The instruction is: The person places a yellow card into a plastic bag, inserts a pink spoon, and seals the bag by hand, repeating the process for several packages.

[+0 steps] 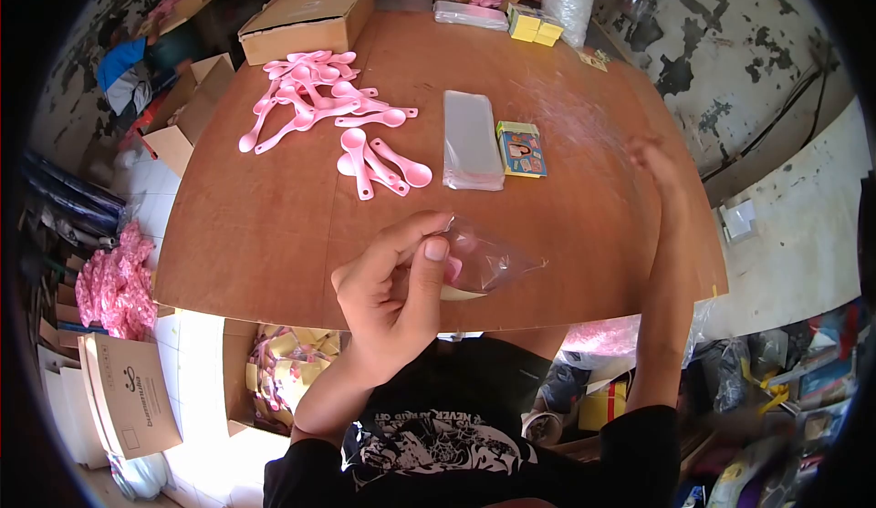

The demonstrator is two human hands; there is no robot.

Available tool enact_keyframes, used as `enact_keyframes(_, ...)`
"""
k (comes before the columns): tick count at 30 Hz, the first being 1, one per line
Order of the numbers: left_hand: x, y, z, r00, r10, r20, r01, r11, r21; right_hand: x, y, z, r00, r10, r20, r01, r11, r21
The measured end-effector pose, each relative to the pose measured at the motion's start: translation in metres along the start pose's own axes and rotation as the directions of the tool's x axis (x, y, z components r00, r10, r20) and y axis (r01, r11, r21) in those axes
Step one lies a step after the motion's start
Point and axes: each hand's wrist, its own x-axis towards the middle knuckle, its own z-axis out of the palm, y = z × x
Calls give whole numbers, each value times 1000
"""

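Between thumb and fingers, my left hand [388,280] pinches a clear plastic bag [502,257] near the table's front edge. Something pink and a pale yellow edge show inside the bag, next to the fingers. My right hand [652,161] is over the table's right side, its fingers smeared by motion, close to a scatter of thin clear plastic strips [579,111]. Ahead of the left hand lie several pink spoons [415,175], with a larger heap of pink spoons [301,98] behind them. A stack of clear bags [473,139] lies beside a stack of printed cards [523,150].
A closed cardboard box [310,25] stands at the table's back left. Yellow card stacks [534,26] and a tall clear plastic sack [572,2] are at the back. Below the front edge is a box of packed items [287,362]. Another person [128,66] is at far left.
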Motion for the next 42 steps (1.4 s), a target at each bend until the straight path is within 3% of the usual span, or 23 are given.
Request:
enact_keyframes(1,-1,0,1,1000,-2,3,2,1000,-5,-2,29,-24,934,-134,-331,-162,666,-728)
enact_keyframes(2,0,-1,1,1000,-5,5,4,1000,25,-3,41,-35,790,-456,-410,-490,-67,-869)
enact_keyframes(3,0,-2,1,1000,-5,0,5,998,56,-5,36,-21,792,-458,-404,-486,-71,-871)
enact_keyframes(5,2,-9,3,999,-52,-5,52,999,-8,-13,27,19,656,-628,-418,-431,143,-891)
enact_keyframes(7,2,-15,5,994,-109,25,110,992,-64,-19,13,85,776,-471,-419,-148,510,-848)
enact_keyframes(9,5,-17,8,989,-146,11,146,988,-57,-40,-2,159,955,-228,-189,7,654,-757)
enact_keyframes(10,6,-17,9,989,-146,12,147,988,-55,-48,-4,187,967,-247,55,210,659,-722)
enact_keyframes(11,8,-16,10,985,-171,9,172,981,-86,-54,-5,213,917,-268,294,398,660,-637)
enact_keyframes(13,9,-16,11,980,-197,6,196,974,-115,-62,-3,259,892,-263,368,442,682,-583)
enact_keyframes(16,9,-23,5,989,-144,37,147,984,-97,-67,9,289,935,-195,296,327,794,-513)
enact_keyframes(19,10,-27,-1,995,-67,69,81,974,-212,-64,9,300,927,-250,281,366,774,-517)
enact_keyframes(21,8,-27,-3,973,-173,153,213,927,-310,-62,8,302,924,-238,299,364,791,-492)
enact_keyframes(22,8,-31,-13,947,-193,257,256,937,-238,-62,9,302,925,-222,308,351,810,-470)
enact_keyframes(26,6,-34,-14,924,-310,222,352,917,-185,-59,22,302,965,-154,211,220,912,-345)
enact_keyframes(28,5,-33,-17,913,-352,204,387,906,-171,-59,21,303,991,-7,137,30,986,-167)
enact_keyframes(31,6,-36,-20,898,-399,184,431,883,-188,-61,27,297,989,67,134,-41,981,-188)
enact_keyframes(42,1,-54,-32,903,-411,123,425,896,-129,-59,57,287,994,38,100,-21,984,-174)
